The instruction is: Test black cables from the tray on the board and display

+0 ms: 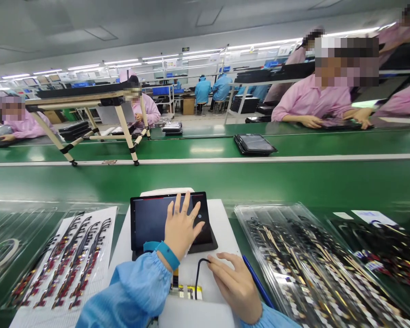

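Observation:
A black tablet leans tilted on a white block, its screen lit with what looks like a camera view. Over the right half of that screen my left hand lies with fingers spread; a blue band circles the wrist. My right hand, lower and to the right, pinches the upper end of a thin black cable between thumb and fingers. The cable bends down towards a flat part with yellow edges, partly covered by a white piece in front.
Clear trays of small cable parts stand on the right; a white sheet with rows of similar parts lies left. A long blue stick is by my right hand. Across the green bench are stacked tablets, a rack and co-workers.

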{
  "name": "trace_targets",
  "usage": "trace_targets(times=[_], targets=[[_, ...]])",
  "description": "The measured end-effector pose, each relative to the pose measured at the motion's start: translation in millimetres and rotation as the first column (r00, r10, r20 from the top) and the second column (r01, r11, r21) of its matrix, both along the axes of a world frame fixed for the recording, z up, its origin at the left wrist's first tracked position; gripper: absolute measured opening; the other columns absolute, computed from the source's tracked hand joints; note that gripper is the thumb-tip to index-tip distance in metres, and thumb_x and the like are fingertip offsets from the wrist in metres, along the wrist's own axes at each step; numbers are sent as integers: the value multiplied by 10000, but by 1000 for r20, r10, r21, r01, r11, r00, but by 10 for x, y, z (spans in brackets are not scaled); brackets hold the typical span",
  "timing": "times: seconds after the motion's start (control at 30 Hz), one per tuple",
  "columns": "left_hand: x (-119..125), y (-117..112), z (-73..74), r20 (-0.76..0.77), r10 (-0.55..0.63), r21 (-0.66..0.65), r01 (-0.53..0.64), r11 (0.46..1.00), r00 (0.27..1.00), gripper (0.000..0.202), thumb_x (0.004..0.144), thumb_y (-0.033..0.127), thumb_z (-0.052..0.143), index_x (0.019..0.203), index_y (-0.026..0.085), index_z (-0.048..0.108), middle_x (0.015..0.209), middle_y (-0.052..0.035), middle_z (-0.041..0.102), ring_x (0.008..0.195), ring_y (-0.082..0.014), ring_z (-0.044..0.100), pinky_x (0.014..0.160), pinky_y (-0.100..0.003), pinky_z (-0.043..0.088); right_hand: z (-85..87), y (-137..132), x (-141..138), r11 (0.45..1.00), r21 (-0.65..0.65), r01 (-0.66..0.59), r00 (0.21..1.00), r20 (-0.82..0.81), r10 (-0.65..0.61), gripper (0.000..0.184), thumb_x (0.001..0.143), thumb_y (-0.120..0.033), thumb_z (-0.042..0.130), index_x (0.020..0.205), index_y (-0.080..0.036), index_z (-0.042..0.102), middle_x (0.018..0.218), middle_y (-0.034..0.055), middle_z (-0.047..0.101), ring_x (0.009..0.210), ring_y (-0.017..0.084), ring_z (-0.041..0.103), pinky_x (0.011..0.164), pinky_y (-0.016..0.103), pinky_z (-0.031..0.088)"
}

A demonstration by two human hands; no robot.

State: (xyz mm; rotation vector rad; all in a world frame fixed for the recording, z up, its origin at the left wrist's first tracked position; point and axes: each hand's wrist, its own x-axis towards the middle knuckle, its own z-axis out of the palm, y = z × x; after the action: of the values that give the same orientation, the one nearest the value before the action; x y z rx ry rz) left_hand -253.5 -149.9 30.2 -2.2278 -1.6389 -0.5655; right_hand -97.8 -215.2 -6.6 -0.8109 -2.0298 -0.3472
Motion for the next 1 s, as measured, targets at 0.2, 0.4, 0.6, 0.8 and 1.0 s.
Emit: trace_targets(times=[0.2,0.4,0.6,0.8,1.0], targets=[[-112,-54,-70,32,-22,-11,23,1000,999,510,854,416,538,1345,338,421,1449,-113,341,1298,-333,341,991,-481,314,24,12,-11,1000,5,0,1000,8,0,197,832,-12,441,846,-154,578,834,1,687,761,158,578,639,291,502],[-628,-322,-43,186,-13,-95,31,995,982,590,878,316,485,1424,268,266,1469,-134,247,1314,-319,293,1003,-485,306,81,4,-20,1000,16,-2,1000,25,2,188,844,-22,438,840,-154,572,819,-2,687,766,157,575,648,285,492],[-1098,-517,19,516,56,14,-73,997,855,464,910,262,387,1366,211,322,1327,-135,389,1250,-267,377,1004,-465,349,124,-5,-27,999,39,1,999,52,-3,186,838,-12,454,844,-144,585,798,11,687,759,157,568,647,287,460],[-765,-696,154,434,-300,310,172,935,850,248,890,132,367,1025,231,550,937,-52,565,843,-154,576,721,-259,506,36,-35,28,997,81,-20,997,81,13,189,815,7,484,878,-120,609,827,40,690,801,169,566,679,296,454],[-309,-727,-26,352,-437,109,427,898,828,172,870,193,478,970,133,606,917,-102,635,813,-219,614,697,-361,545,-52,-78,91,995,86,-44,993,117,33,193,817,-6,491,904,-119,622,870,47,690,821,174,569,691,307,465]])
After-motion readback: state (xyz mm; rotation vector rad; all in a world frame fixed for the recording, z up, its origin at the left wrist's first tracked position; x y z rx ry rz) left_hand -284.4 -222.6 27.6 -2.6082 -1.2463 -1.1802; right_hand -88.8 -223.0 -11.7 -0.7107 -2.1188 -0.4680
